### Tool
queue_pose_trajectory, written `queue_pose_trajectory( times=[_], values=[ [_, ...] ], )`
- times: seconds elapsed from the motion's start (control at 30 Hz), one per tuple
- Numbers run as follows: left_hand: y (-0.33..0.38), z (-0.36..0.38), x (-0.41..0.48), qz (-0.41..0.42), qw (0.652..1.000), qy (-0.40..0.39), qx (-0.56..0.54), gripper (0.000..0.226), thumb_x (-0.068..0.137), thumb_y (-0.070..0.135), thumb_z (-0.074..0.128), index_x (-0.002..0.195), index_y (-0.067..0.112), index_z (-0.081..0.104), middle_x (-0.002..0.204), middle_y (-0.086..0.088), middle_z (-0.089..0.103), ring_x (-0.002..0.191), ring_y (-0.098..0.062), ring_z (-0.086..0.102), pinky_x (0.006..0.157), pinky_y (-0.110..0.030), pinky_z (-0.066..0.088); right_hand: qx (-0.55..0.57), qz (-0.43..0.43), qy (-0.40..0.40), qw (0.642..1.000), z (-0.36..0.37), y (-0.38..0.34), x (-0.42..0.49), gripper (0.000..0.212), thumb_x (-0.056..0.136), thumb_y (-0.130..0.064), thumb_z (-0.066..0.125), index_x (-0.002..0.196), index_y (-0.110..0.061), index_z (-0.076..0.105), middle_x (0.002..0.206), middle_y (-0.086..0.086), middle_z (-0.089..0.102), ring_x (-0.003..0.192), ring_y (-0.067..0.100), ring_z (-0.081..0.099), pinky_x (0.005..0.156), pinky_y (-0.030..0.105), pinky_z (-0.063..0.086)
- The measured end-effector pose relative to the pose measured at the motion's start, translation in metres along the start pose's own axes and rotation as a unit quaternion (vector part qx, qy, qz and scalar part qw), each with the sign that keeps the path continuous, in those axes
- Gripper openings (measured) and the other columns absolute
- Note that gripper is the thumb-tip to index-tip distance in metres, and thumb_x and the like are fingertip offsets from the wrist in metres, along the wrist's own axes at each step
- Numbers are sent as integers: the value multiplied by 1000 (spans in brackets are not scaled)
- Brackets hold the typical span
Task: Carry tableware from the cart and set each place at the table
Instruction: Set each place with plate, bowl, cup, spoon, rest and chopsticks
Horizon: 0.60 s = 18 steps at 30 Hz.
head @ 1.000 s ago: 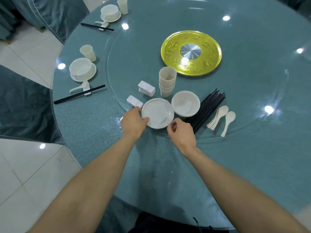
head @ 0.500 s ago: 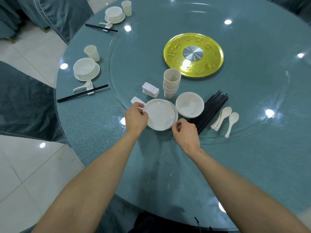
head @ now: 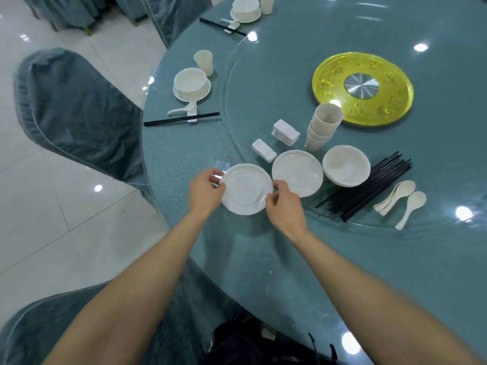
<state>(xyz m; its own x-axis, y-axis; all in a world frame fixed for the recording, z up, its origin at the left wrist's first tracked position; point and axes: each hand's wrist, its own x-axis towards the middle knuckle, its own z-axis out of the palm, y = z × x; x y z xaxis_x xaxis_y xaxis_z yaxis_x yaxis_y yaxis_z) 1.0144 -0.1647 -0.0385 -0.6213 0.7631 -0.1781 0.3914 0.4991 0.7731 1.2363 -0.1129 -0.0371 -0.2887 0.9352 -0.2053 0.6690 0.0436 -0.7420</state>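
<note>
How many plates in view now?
4: held plate between left hand and right hand; second plate beside it; third plate under the near bowl; fourth plate under the far bowl. Stacks may hide more.

Plate (head: 246,189): white, round, level, near the table's (head: 263,259) left edge; our left hand (head: 205,192) and right hand (head: 283,206) pinch opposite rims (we cannot tell if another sits beneath).
Other plate (head: 297,173): white, flat, just right, at the turntable's (head: 263,88) near edge.

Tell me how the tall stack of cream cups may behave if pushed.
The tall stack of cream cups leans, so a high push would probably topple it. On the smooth round glass turntable, a low push may just slide it. The cups look thin, likely light.
</note>
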Motion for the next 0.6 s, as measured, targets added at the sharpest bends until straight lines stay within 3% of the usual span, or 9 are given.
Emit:
queue_pose_trajectory(
  times=[0.13,0.3,0.47,0.6],
  values=[
    [-30,-8,-10,-16,998,-19,57,23,85,12,75,107,20,77,87,3,73,75,-17,70,82,-35,61,-51,13,-71,996,25,8,-7,32,98,-30,54,128,-20,53,90,6,71,88,32,66,75,42,53],
    [-49,-9,-20,-37,990,-61,119,34,85,13,74,118,19,77,102,-5,77,92,-25,73,90,-38,60,-96,25,-151,983,40,19,-12,27,98,-35,52,121,-20,52,89,5,71,85,30,66,77,46,57],
    [-50,-9,-21,-39,987,-52,145,39,86,20,72,124,23,73,113,-3,71,97,-25,71,93,-41,59,-103,15,-148,983,35,18,-11,32,101,-34,53,128,-16,53,96,5,72,93,32,66,80,45,56],
    [-26,-2,-14,9,987,-28,159,36,89,24,73,126,23,70,116,2,66,97,-22,68,93,-40,56,-100,-2,-116,988,14,18,-10,46,101,-36,52,143,-17,53,101,7,76,99,31,69,87,45,57]
  ],
)
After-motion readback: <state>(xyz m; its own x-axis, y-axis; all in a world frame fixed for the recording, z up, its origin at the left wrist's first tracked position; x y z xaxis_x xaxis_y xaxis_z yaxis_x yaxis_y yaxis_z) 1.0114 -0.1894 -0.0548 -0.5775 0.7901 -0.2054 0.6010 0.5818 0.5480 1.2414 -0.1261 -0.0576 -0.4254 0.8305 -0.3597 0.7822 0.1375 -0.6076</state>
